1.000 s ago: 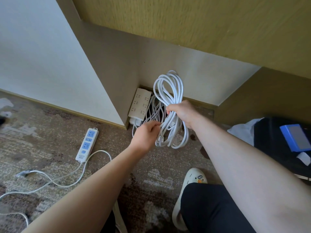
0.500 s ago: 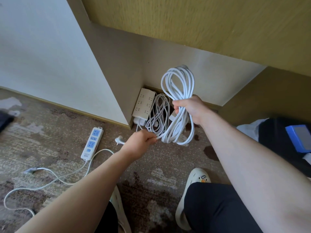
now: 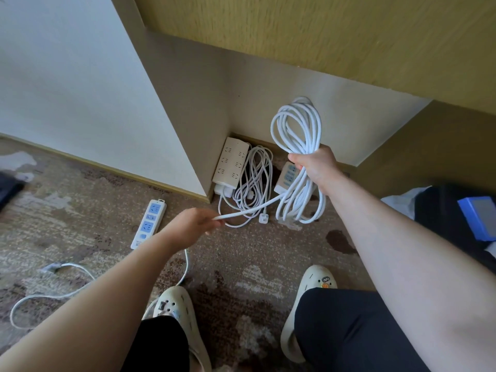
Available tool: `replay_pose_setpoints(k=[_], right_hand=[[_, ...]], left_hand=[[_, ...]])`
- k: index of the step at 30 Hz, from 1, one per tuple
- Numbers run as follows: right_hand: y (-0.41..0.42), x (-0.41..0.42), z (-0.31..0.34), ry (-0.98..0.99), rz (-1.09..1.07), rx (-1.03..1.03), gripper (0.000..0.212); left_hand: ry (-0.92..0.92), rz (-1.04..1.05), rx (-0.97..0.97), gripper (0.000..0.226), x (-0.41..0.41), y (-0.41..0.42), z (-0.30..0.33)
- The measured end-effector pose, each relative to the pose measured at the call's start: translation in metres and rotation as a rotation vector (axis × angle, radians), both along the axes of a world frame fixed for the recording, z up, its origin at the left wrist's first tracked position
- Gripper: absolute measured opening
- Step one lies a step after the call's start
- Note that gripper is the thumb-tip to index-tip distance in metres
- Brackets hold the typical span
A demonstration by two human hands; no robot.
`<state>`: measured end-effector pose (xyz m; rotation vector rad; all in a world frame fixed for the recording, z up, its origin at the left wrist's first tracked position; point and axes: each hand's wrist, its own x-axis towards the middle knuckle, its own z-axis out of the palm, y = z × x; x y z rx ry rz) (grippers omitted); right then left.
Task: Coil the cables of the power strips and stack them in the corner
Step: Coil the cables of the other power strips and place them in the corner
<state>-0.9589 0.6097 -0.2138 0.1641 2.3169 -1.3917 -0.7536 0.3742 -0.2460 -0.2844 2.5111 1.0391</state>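
Cable coil gripped in my right hand, above corner at 1 o'clock; left hand pinches free end. Coiling step nearly finished, I judge; next wrap tail, set down.

We see a patterned carpet bearing a cream power strip in the far corner, a blue-socketed strip left, a loose cable nearer.

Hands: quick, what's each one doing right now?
Left hand: pinches the free cable end.
Right hand: grips the coiled white cable, power strip hanging below.
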Motion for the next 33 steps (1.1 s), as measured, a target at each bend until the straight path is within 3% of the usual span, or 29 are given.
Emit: replay_pose_setpoints(k=[4, 7, 10, 13, 18, 22, 29, 33], right_hand=[[0.011, -0.004, 0.002, 0.002, -0.013, 0.038, 0.019], [0.008, -0.001, 0.002, 0.001, 0.121, 0.126, 0.015], [-0.001, 0.005, -0.001, -0.009, 0.313, 0.239, 0.018], [-0.010, 0.014, -0.005, -0.039, 0.464, 0.289, 0.021], [-0.021, 0.025, -0.010, -0.071, 0.556, 0.304, 0.022], [-0.023, 0.026, -0.009, -0.114, 0.522, 0.203, 0.019], [-0.021, 0.029, -0.007, -0.271, 0.479, -0.009, 0.036], [-0.019, 0.029, -0.006, -0.358, 0.485, -0.109, 0.052]], left_hand=[[-0.044, 0.161, 0.058, 0.011, 0.022, -0.031, -0.005], [-0.102, 0.022, -0.076, 0.014, 0.018, -0.029, -0.001], [0.121, -0.194, -0.227, 0.013, -0.006, 0.000, 0.018], [0.311, -0.234, -0.274, 0.011, -0.025, 0.036, 0.034], [0.350, -0.040, -0.184, 0.013, -0.038, 0.067, 0.035], [0.419, 0.080, -0.213, 0.013, -0.046, 0.073, 0.036], [0.410, 0.309, -0.170, 0.024, -0.063, 0.068, 0.033], [0.430, 0.381, -0.073, 0.012, -0.071, 0.063, 0.031]])
